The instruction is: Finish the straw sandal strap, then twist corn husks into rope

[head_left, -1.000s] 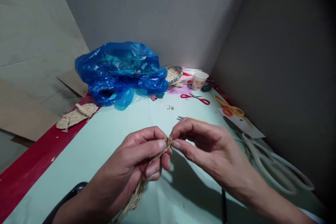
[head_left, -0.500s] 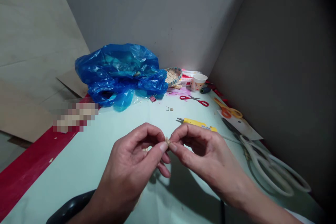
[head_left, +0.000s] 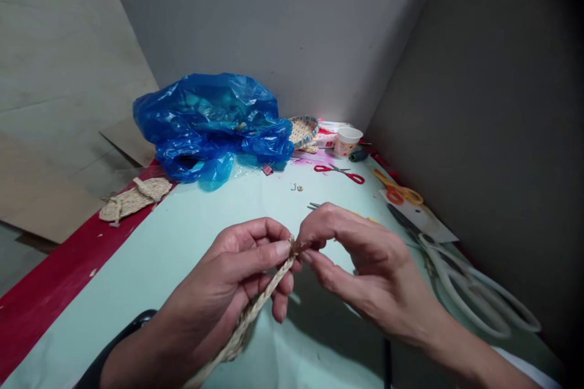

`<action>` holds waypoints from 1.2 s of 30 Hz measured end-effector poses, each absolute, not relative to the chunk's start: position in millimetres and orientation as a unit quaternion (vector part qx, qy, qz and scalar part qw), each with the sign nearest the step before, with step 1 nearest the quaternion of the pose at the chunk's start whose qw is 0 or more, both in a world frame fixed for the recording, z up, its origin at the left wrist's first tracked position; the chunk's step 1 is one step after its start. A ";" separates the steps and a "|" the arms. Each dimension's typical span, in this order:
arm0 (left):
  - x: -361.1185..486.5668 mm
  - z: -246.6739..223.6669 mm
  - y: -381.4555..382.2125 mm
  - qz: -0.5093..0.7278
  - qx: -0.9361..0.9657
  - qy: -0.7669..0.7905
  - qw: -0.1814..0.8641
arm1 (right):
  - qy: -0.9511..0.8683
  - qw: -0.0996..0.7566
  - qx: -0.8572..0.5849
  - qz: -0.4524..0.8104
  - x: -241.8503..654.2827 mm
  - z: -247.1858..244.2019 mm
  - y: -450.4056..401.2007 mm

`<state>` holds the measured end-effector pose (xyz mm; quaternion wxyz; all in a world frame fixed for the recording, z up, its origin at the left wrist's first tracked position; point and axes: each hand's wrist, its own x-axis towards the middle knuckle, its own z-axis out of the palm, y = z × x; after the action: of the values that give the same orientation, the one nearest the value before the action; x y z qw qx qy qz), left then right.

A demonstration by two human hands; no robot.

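Observation:
A pale braided straw cord [head_left: 259, 307] runs up from the bottom edge to its end between my hands. My left hand [head_left: 244, 270] pinches the cord near that end between thumb and index finger. The thumb and index finger of my right hand [head_left: 360, 267] close on the frayed tip from the right. Small loose fibres stick out there. Behind my right hand lies a yellow-handled pointed tool [head_left: 314, 206], mostly covered by the hand. How the lower part of the cord ends is out of view.
A blue plastic bag [head_left: 210, 127] is heaped at the back, beside a woven basket [head_left: 303, 130] and paper cup [head_left: 348, 142]. Red scissors [head_left: 340, 173], orange scissors [head_left: 398, 187] and large grey-handled scissors [head_left: 465, 285] lie right. A woven straw sole [head_left: 137, 199] rests on the left red edge.
The braided cord has come into clear view below the fingers. My right hand has turned and lifted slightly, now covering most of the yellow tool. My left hand has tilted a little.

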<state>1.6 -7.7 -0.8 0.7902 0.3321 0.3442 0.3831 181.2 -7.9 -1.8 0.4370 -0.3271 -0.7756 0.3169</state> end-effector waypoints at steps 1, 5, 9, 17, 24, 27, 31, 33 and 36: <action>1.5 -1.2 -7.4 0.381 0.336 0.345 0.789 | -0.779 0.433 -0.327 0.314 181.6 -1.5 -8.3; 1.9 -2.8 -6.6 0.376 0.350 0.351 0.783 | -0.764 0.421 -0.361 0.330 180.9 -2.8 -12.1; 2.1 -4.3 -6.0 0.371 0.360 0.351 0.780 | -0.734 0.438 -0.367 0.368 179.9 -3.9 -14.0; 4.9 -2.8 -8.8 0.375 0.364 0.372 0.767 | -0.753 0.448 -0.373 0.305 178.6 -0.2 -12.3; 7.1 -3.9 -12.8 0.394 0.502 0.441 0.631 | -0.747 0.459 -0.405 0.258 176.6 -2.6 -11.4; 11.3 -2.7 -17.7 0.411 0.508 0.486 0.580 | -0.754 0.458 -0.411 0.232 174.5 -3.7 -12.6; 19.2 -1.0 -25.5 0.427 0.510 0.535 0.521 | -0.756 0.466 -0.424 0.178 171.7 -8.0 -17.4; 22.2 -1.0 -28.5 0.440 0.527 0.547 0.478 | -0.754 0.474 -0.425 0.162 170.5 -9.8 -19.8; 24.2 -2.0 -30.4 0.458 0.559 0.557 0.410 | -0.750 0.478 -0.421 0.179 169.4 -10.6 -21.5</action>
<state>24.2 -30.4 -2.0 0.4104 0.5590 0.5565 0.4576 169.4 -21.5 -10.6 0.4783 -0.4212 -0.7495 0.1791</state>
